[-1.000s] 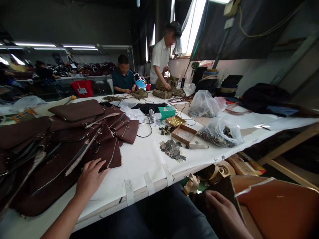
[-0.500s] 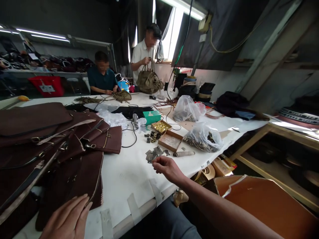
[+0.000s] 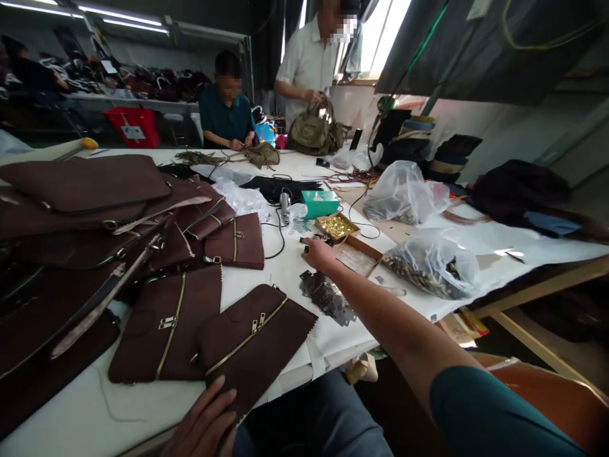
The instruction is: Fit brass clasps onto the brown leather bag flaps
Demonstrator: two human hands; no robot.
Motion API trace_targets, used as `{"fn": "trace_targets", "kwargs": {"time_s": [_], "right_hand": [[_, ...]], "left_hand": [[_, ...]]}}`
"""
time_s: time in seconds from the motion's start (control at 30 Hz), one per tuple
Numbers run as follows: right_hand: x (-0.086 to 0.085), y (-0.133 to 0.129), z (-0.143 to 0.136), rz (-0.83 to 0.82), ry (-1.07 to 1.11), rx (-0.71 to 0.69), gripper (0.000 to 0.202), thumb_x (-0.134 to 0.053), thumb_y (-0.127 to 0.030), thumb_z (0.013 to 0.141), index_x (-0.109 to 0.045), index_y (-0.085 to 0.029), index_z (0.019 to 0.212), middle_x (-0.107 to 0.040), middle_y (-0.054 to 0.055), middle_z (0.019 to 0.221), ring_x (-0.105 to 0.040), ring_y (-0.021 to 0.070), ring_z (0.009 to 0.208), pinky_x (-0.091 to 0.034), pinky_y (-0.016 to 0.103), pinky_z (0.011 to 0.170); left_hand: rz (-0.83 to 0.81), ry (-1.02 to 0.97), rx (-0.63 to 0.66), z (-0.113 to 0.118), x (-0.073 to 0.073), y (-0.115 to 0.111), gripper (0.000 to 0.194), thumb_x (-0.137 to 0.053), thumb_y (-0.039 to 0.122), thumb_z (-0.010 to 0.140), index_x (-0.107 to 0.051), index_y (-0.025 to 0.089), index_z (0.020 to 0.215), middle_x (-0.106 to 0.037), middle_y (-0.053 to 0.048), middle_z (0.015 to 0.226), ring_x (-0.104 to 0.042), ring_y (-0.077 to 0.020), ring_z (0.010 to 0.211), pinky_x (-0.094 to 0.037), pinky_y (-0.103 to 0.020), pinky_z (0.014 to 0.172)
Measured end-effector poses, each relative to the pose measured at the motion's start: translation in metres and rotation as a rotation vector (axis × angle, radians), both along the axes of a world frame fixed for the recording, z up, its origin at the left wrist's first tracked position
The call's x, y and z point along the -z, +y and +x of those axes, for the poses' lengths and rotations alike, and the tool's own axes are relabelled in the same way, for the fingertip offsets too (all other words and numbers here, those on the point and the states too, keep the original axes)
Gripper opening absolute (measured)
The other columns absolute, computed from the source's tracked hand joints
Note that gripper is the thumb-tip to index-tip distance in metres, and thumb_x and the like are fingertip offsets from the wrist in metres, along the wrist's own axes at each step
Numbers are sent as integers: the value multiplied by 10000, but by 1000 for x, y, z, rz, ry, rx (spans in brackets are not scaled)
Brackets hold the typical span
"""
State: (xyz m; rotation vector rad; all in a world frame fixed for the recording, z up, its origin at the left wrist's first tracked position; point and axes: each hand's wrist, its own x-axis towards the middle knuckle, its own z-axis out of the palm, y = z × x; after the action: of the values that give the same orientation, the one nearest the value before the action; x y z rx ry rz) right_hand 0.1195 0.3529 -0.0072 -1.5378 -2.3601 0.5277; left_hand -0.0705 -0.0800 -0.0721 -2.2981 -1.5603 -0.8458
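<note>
My left hand (image 3: 204, 416) lies with fingers stretched over the lower corner of a brown bag panel (image 3: 252, 330) with a brass zipper and two pullers. My right hand (image 3: 317, 255) reaches across the table, fingers curled together among small dark metal fittings (image 3: 324, 239). Whatever is between its fingertips I cannot make out. Under the right forearm is a spread of thin grey metal plates (image 3: 326, 295). A shallow cardboard box (image 3: 371, 254) and a box of gold-coloured small parts (image 3: 337, 226) stand beyond the hand. Another zippered brown panel (image 3: 190, 324) lies to the left.
Brown bag parts (image 3: 85, 184) are heaped on the left. Plastic bags of metal parts (image 3: 428, 263) stand at right, a green box (image 3: 320, 204) behind. Two people work across the table, one holding an olive bag (image 3: 316, 132). A large carton (image 3: 547, 393) stands below right.
My right hand has moved from the metal plates farther out to the dark fittings. A zippered brown panel now lies apart in front of me under my left hand. The view has shifted.
</note>
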Motion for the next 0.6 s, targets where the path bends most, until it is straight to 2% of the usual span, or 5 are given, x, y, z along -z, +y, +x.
{"fn": "trace_targets", "kwargs": {"time_s": [0.13, 0.27, 0.43, 0.5, 0.6], "right_hand": [[1, 0, -5, -9, 52, 7, 430, -678, -89, 877, -753, -177, 1291, -654, 189, 1415, -668, 361, 1208, -510, 437, 1005], [-16, -28, 0, -34, 228, -12, 299, -656, -139, 912, -778, -165, 1184, -722, 160, 1317, -674, 319, 1177, -516, 430, 1018], [-34, -126, 6, -276, 554, -150, 307, -640, -436, 986, -756, -162, 1064, -777, 62, 886, -716, 179, 754, -589, 312, 730], [-35, -175, 9, -612, 917, -190, 334, -771, -492, 890, -744, -171, 979, -746, 34, 811, -675, 151, 658, -570, 291, 655], [-37, -237, 16, -952, 1205, -171, 380, -930, -465, 744, -745, -188, 929, -731, 3, 780, -643, 124, 611, -546, 266, 610]], "left_hand": [[-101, -112, -108, 7, -7, -16, 254, -611, 93, 934, -730, 248, 1096, -787, -89, 1297, -669, -291, 1368, -638, -400, 1056], [-74, -245, -209, 20, -25, -10, 227, -682, 156, 922, -733, 265, 1115, -788, -89, 1232, -702, -302, 1281, -615, -477, 1076], [-131, -660, -401, 41, -66, 11, 234, -673, 326, 986, -718, 271, 1210, -771, -76, 1139, -765, -230, 981, -670, -393, 882], [-241, -928, -433, 52, -83, 21, 328, -684, 426, 990, -684, 252, 1268, -763, -72, 1105, -758, -189, 837, -672, -317, 720], [-323, -1249, -388, 70, -103, 34, 496, -746, 527, 933, -651, 229, 1319, -746, -99, 1220, -762, -192, 876, -669, -291, 671]]}}
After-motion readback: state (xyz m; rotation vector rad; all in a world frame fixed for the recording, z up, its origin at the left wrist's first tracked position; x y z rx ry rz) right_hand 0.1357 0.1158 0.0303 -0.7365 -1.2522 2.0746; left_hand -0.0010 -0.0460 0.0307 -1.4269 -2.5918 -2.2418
